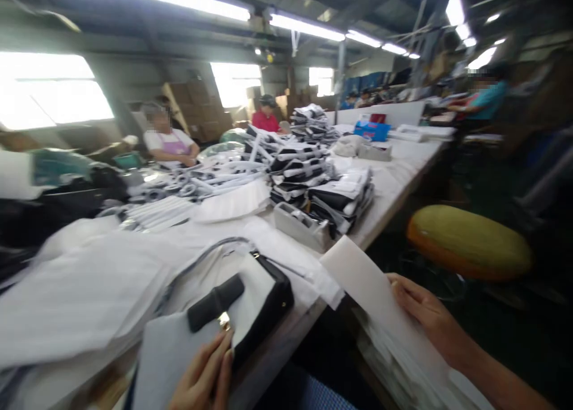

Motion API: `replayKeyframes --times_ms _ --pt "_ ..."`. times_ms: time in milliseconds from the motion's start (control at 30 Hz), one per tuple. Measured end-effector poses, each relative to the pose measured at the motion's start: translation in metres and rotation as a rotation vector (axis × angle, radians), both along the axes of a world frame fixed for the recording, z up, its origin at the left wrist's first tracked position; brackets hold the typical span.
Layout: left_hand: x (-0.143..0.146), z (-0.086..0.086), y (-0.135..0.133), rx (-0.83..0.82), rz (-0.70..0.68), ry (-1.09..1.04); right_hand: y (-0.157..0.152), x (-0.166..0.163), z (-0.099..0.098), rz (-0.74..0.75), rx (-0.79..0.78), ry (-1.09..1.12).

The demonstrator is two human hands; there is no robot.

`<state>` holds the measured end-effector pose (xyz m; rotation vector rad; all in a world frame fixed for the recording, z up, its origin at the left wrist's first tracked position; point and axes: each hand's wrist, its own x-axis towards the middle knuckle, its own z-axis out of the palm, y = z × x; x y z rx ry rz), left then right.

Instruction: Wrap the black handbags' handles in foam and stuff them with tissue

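Observation:
A white and black handbag point(255, 279) lies tilted at the table's near edge, with a black strap over its front and a gold clasp point(224, 321). My left hand point(208, 368) is closed at the bag's lower edge, fingertips pressed together just below the clasp; the thumb is partly hidden. A pale sheet point(154, 356) lies against the bag beside that hand. To the right, my right hand point(416, 305) pinches the edge of a white sheet point(362, 279), thumb on top. Below this sheet hangs a bundle of thin white sheets point(394, 362).
White sheets point(80, 290) are stacked at left on the table. Folded black and white bags point(308, 171) are piled beyond, beside a clear plastic box point(302, 225). A yellow-topped stool point(470, 243) stands at right. Co-workers point(170, 138) sit across the table.

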<state>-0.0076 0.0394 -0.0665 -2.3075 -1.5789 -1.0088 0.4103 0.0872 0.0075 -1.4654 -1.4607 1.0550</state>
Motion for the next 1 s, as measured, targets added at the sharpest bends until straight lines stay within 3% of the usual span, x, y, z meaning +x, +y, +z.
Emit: replayKeyframes --times_ms 100,200,300,367,433,533,667,733,833,1000 --pt "0.006 0.004 -0.005 -0.054 0.169 0.057 0.036 -0.074 0.045 0.479 -0.088 0.193" --pt "0.015 0.003 -0.006 -0.045 0.258 0.020 0.076 -0.154 0.078 0.932 -0.052 0.086" --pt "0.021 -0.002 -0.010 -0.104 0.334 0.022 0.110 -0.230 0.088 1.318 0.125 -0.232" --pt "0.022 -0.006 -0.011 -0.147 0.343 0.029 0.127 -0.268 0.080 1.462 0.198 -0.455" --pt "0.022 -0.009 -0.011 -0.137 0.307 -0.005 0.136 -0.290 0.066 1.511 0.231 -0.590" --pt "0.020 -0.012 -0.007 -0.056 0.243 -0.083 0.137 -0.299 0.042 1.471 0.303 -0.707" --pt "0.019 -0.018 -0.003 0.004 0.230 -0.100 0.128 -0.290 0.024 1.226 0.671 -0.897" --pt "0.019 -0.020 -0.002 0.014 0.233 -0.093 0.122 -0.284 0.020 1.178 0.814 -0.951" --pt "0.018 -0.022 -0.002 0.023 0.247 -0.079 0.107 -0.274 0.012 1.206 0.865 -1.000" --pt "0.017 -0.022 -0.002 0.023 0.233 -0.054 0.075 -0.247 -0.003 1.104 0.864 -0.897"
